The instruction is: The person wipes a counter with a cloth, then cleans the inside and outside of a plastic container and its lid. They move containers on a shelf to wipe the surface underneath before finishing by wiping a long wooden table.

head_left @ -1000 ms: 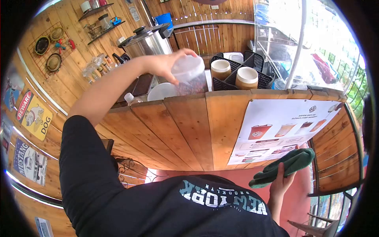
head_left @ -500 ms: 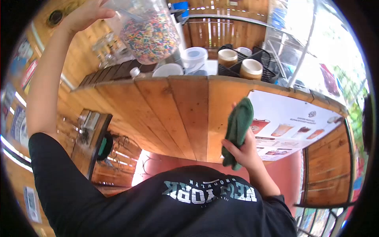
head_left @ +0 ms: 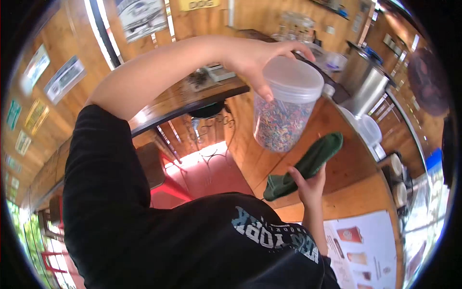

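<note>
My left hand [head_left: 255,58] grips a clear plastic jar [head_left: 284,118] by its top, fingers spread around the whitish screw lid [head_left: 294,77]. Multicoloured sprinkles fill much of the jar, which tilts slightly in the air in front of the wooden counter. Just below and to the right of it, my right hand [head_left: 312,187] is closed around a folded green cloth [head_left: 313,161], thumb lying on top. The cloth and the jar are apart.
A steel dispenser [head_left: 368,89] and a lidded plastic tub [head_left: 369,130] stand along the counter's top. The menu poster [head_left: 363,250] hangs on its front. Beyond my left arm is a wooden side table [head_left: 178,103], with a red stool [head_left: 171,180] below.
My view has swung left. The sprinkle jar has come down from above the counter edge to in front of the panel, nearer the cloth. Both hands keep their holds.
</note>
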Tool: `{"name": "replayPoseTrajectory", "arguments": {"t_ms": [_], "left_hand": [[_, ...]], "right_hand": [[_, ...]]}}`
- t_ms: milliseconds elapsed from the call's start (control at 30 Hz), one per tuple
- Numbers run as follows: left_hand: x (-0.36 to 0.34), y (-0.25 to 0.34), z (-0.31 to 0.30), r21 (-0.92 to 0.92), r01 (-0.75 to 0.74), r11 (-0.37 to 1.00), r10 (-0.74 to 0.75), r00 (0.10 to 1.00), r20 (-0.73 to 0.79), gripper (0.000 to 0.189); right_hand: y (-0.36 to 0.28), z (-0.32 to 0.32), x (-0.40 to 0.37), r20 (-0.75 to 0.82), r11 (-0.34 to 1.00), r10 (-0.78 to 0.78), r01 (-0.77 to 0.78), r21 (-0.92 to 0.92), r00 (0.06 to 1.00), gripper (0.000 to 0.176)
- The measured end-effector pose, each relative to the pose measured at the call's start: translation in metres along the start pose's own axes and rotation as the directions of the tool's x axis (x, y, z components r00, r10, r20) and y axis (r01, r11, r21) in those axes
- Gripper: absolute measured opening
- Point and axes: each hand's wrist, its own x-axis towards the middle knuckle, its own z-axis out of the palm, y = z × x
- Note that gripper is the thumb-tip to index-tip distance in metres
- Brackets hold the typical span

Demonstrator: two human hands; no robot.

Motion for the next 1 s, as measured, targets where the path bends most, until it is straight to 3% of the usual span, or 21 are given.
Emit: {"name": "replayPoseTrajectory", "arguments": {"t_ms": [33,67,167,267,300,400,433,533,600,633,700,733,767,867,900,1000], "left_hand": [[-0.025,-0.015,-0.007,0.122,0.028,0.992,-0.019,0.997,-0.076,0.11],[-0.052,-0.027,-0.01,0.074,0.098,0.992,-0.086,0.986,-0.142,0.112],[-0.129,-0.058,-0.016,-0.062,0.291,0.955,-0.295,0.904,-0.308,0.117],[-0.202,-0.111,-0.019,-0.068,0.375,0.924,-0.369,0.837,-0.404,0.114],[-0.222,-0.126,-0.021,-0.06,0.409,0.911,-0.396,0.823,-0.408,0.111],[-0.269,-0.161,-0.019,-0.044,0.505,0.862,-0.47,0.764,-0.442,0.105],[-0.283,-0.168,-0.017,-0.043,0.531,0.846,-0.486,0.737,-0.469,0.104],[-0.32,-0.2,-0.009,-0.012,0.55,0.835,-0.465,0.694,-0.549,0.098],[-0.329,-0.218,0.003,0.075,0.547,0.833,-0.395,0.685,-0.612,0.095],[-0.333,-0.217,0.007,-0.033,0.537,0.843,-0.435,0.644,-0.629,0.095],[-0.342,-0.22,0.015,-0.07,0.525,0.848,-0.419,0.584,-0.695,0.096],[-0.344,-0.221,0.019,-0.087,0.517,0.851,-0.409,0.551,-0.727,0.097],[-0.346,-0.22,0.025,-0.203,0.48,0.853,-0.455,0.495,-0.74,0.114],[-0.345,-0.258,0.071,-0.38,0.186,0.906,-0.417,0.244,-0.876,0.135],[-0.342,-0.255,0.077,-0.363,0.222,0.905,-0.415,0.272,-0.868,0.147],[-0.324,-0.241,0.095,-0.475,0.231,0.849,-0.511,0.132,-0.85,0.147]], "right_hand": [[0.008,0.007,-0.002,-0.009,1.0,0.022,-0.022,-0.004,1.0,0.071],[0.013,0.016,-0.005,-0.037,0.999,0.028,-0.029,-0.027,0.999,0.067],[0.029,0.029,-0.011,0.012,0.95,0.31,-0.31,-0.044,0.951,0.07],[0.025,0.065,0.0,-0.056,0.981,0.152,-0.158,-0.117,0.987,0.065],[0.023,0.07,0.006,-0.013,0.951,0.246,-0.244,-0.191,0.969,0.066],[0.022,0.098,0.031,0.006,0.935,0.329,-0.325,-0.14,0.944,0.067],[0.012,0.115,0.043,0.039,0.957,0.256,-0.248,-0.151,0.966,0.063],[0.022,0.136,0.076,0.269,0.918,0.292,-0.19,-0.347,0.918,0.059],[0.02,0.166,0.102,0.363,0.865,0.104,0.096,-0.493,0.926,0.059],[0.001,0.191,0.117,0.44,0.819,0.042,0.221,-0.529,0.897,0.062],[-0.029,0.24,0.141,0.522,0.844,0.088,0.215,-0.492,0.849,0.065],[-0.034,0.263,0.152,0.569,0.834,0.042,0.285,-0.472,0.822,0.064],[-0.037,0.286,0.164,0.615,0.82,-0.005,0.355,-0.449,0.789,0.062],[-0.044,0.354,0.194,0.73,0.789,-0.029,0.464,-0.402,0.683,0.057],[-0.038,0.375,0.207,0.756,0.756,0.005,0.493,-0.431,0.654,0.056],[-0.025,0.429,0.232,0.798,0.629,0.124,0.576,-0.523,0.589,0.058]]}}
